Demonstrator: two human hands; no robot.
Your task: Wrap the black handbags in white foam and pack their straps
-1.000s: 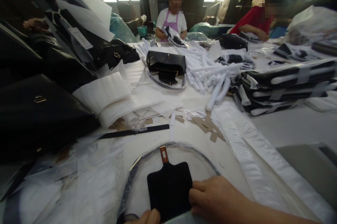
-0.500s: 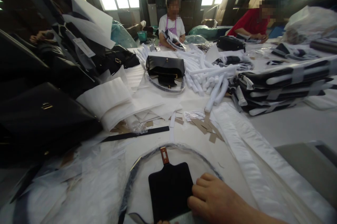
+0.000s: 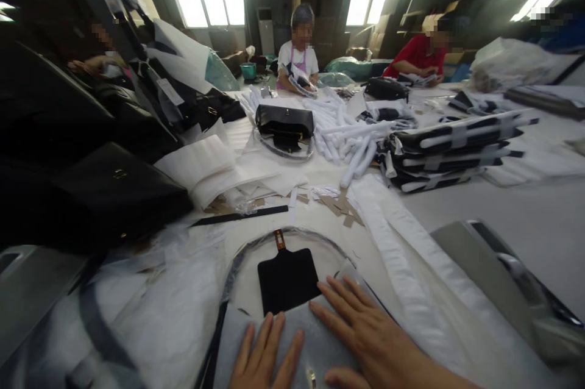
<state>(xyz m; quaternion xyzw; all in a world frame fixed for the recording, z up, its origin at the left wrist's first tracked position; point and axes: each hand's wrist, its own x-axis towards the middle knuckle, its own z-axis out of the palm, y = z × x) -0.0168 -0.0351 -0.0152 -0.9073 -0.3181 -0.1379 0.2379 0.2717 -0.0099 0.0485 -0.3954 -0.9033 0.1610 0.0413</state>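
Note:
Close in front of me lies a handbag whose front is covered by a greyish-white protective sheet point(image 3: 301, 340). My left hand point(image 3: 265, 355) rests flat on that sheet with its fingers spread. To the right, my right hand point(image 3: 361, 334) also lies flat on it, fingers apart, fingertips near the black flap. The square black flap point(image 3: 287, 279) extends away from me, with a brown tab and metal fitting point(image 3: 279, 239) at its far end. A plastic-wrapped handle point(image 3: 320, 235) arches around the flap. A small gold clasp point(image 3: 311, 378) shows between my hands.
A black strip point(image 3: 247, 216) and brown card pieces point(image 3: 340, 203) lie beyond the bag. Black bags point(image 3: 123, 194) crowd the left. White padded rolls point(image 3: 402, 255) and stacked wrapped bags point(image 3: 448, 151) are on the right. Two people point(image 3: 299, 60) work across the table.
My right hand has opened from its curled grip at the flap's edge and now lies flat. My left hand has come into view. The pale sheet now covers the bag's front and the flap's near part.

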